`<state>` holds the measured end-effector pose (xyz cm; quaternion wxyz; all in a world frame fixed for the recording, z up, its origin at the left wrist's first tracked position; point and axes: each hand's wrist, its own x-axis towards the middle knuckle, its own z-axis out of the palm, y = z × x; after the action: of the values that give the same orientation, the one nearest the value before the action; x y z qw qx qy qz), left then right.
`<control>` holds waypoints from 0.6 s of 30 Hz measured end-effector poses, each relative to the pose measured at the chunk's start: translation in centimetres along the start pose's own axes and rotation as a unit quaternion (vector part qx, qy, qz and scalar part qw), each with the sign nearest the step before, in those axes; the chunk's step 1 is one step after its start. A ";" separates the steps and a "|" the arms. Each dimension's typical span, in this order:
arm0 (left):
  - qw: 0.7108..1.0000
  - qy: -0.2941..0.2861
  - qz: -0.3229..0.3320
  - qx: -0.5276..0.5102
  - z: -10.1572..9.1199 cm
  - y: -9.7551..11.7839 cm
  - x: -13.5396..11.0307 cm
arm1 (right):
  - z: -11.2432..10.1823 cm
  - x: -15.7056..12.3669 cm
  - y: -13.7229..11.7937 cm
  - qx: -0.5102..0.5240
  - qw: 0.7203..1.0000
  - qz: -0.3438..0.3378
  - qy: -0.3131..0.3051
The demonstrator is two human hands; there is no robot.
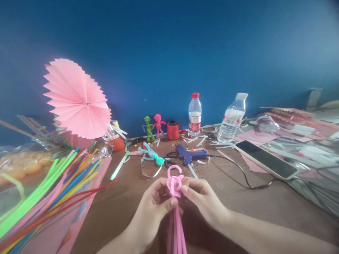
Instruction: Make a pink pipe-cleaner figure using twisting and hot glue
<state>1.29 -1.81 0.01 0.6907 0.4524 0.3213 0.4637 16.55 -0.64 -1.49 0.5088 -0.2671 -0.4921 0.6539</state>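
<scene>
A bundle of pink pipe cleaners (pixel 175 225) is held up over the brown table (pixel 113 218). Its top is twisted into loops, with one curled end sticking up, and the long strands hang straight down. My left hand (pixel 156 204) pinches the bundle just below the loops with thumb and fingers. On the other side, my right hand (pixel 201 197) has its thumb and forefinger closed on the looped part. Just beyond the hands lie a light-blue pipe-cleaner figure (pixel 153 155) and a blue glue gun (pixel 190 154) with a black cord.
Colourful pipe cleaners (pixel 53 197) spread over the left side, near a pink paper fan (pixel 78 100). Green and pink figures (pixel 158 125), a red thread spool (pixel 173 130) and bottles (pixel 195 116) stand by the blue wall. A phone (pixel 266 158) lies at right among paper scraps.
</scene>
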 end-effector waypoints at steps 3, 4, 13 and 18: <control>1.000 -0.002 0.005 0.019 0.2 0.2 0.0 | -0.2 0.0 0.4 0.019 1.000 0.023 0.001; 1.000 -0.006 0.003 0.024 0.2 0.2 0.0 | -0.2 0.0 0.5 0.017 1.000 0.025 0.002; 1.000 0.016 -0.002 0.011 0.8 0.3 -0.3 | -0.2 0.1 -0.3 -0.017 1.000 0.003 0.009; 1.000 0.003 -0.022 -0.017 0.7 0.4 -0.3 | -0.4 0.2 0.1 0.017 1.000 0.003 -0.018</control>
<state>1.71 -2.25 0.64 0.7075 0.4322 0.3251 0.4549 16.75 -0.29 -1.71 0.5022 -0.2480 -0.4895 0.6683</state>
